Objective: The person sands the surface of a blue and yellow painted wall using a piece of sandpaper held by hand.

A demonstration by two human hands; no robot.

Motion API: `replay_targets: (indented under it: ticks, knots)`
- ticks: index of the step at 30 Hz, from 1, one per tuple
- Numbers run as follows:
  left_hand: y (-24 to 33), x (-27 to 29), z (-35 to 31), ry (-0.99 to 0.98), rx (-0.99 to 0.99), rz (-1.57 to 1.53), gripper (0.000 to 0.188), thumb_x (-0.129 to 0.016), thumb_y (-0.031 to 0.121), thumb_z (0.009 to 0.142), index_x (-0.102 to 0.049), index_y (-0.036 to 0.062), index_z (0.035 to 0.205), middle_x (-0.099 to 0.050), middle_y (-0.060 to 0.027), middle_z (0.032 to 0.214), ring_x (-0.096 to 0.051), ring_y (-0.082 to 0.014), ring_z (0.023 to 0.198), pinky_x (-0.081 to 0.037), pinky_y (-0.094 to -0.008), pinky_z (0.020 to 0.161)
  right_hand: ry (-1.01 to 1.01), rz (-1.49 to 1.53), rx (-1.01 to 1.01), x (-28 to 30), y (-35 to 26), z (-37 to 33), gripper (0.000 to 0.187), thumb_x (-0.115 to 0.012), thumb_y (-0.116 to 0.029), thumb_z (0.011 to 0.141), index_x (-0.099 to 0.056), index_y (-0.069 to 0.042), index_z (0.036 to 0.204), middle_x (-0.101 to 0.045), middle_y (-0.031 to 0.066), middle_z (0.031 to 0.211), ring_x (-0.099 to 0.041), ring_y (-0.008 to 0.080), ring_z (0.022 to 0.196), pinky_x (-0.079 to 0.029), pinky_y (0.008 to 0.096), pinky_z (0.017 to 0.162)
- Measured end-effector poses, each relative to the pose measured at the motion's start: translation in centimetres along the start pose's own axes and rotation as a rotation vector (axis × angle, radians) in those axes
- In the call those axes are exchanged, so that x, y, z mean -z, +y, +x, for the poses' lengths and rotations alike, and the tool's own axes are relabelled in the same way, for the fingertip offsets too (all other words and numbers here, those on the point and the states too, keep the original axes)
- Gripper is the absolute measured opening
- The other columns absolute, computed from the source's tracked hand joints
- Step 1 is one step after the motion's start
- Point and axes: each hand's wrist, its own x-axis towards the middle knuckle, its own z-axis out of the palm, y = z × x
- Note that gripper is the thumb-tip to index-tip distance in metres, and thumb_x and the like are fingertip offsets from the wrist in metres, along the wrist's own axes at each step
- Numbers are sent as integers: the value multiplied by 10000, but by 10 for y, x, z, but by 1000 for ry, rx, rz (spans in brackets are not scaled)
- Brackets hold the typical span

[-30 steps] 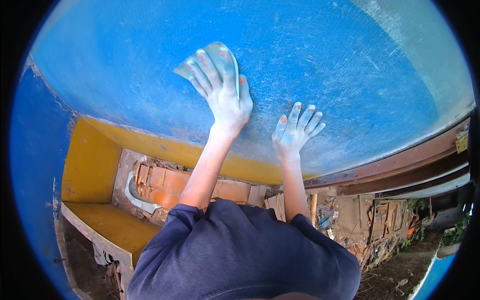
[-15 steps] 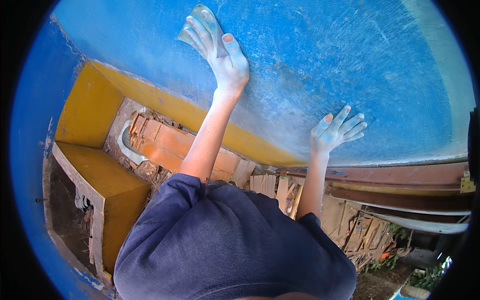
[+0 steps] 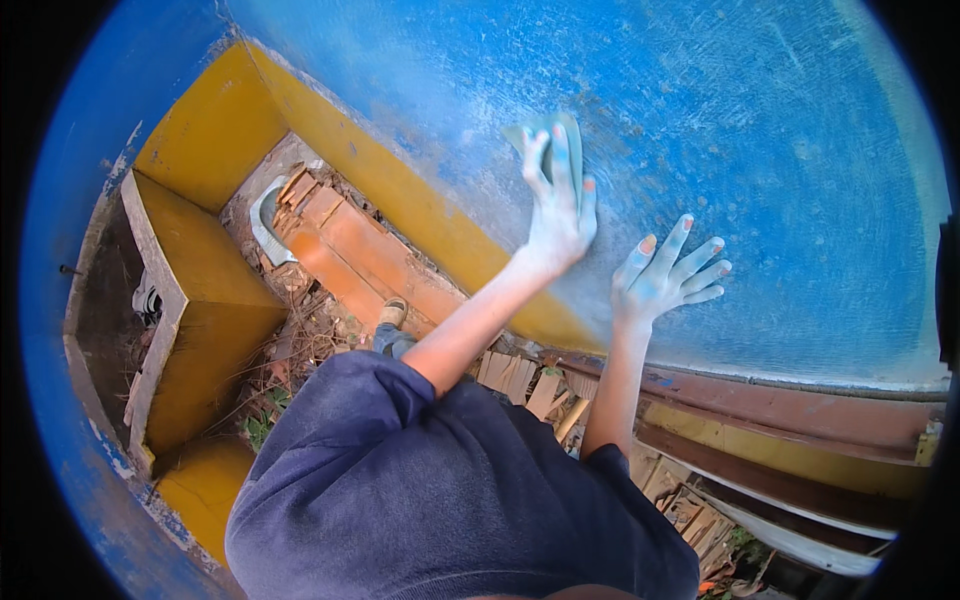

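On the big blue wall (image 3: 770, 120), the left hand (image 3: 559, 215) is gripping a thin, bendy grey-green sheet (image 3: 575, 147). The sheet is lying under its fingers, between hand and wall, and its edges are peeking out past them. Near it, lower and to the right, the right hand (image 3: 660, 277) is resting free, with its fingers spreading wide. Pale dust (image 3: 550, 245) is coating both hands. Below, a yellow band (image 3: 440, 215) is running along the wall.
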Motion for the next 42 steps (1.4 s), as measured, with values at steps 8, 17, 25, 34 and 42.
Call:
replay_targets:
  ticks: [8,17,25,34,42]
  knots:
    - [-8,18,45,-60,104,-37,707,-480,32,940,-134,-30,1553,-56,-319,1602,-36,-558,1456,-147,-579,1189,-58,55,-11,6,0,-7,511,-379,-380,1050,-457,-139,1494,-145,208,1638,30,404,1521,119,587,1156]
    - [20,14,13,-265,-79,-89,700,-451,7,924,-140,-53,1549,-56,-322,1603,7,-549,1464,-66,-595,1192,-81,70,-21,16,3,-5,496,-379,-359,1048,-468,-148,1488,-153,195,1639,28,420,1517,106,614,1149]
    - [11,-5,-40,-297,-12,-17,686,-462,94,952,-148,-81,1536,-69,-337,1595,0,-568,1456,-81,-629,1175,-219,122,-63,36,-8,1,484,-407,-338,1033,-475,-182,1486,-170,200,1634,-13,412,1518,52,610,1169]
    - [-10,50,133,46,61,-98,650,-454,115,988,-165,-35,1552,-75,-295,1613,-27,-529,1471,-90,-550,1204,-270,114,-104,49,-26,12,510,-391,-339,1037,-425,-165,1515,-145,210,1637,-53,451,1506,-11,650,1156]
    - [-33,49,18,-318,61,-153,625,-436,114,992,-191,-28,1548,-122,-284,1609,-43,-550,1459,-78,-575,1200,-274,86,-162,39,-49,40,539,-373,-364,1047,-362,-161,1546,-98,269,1626,-38,473,1501,-24,683,1134]
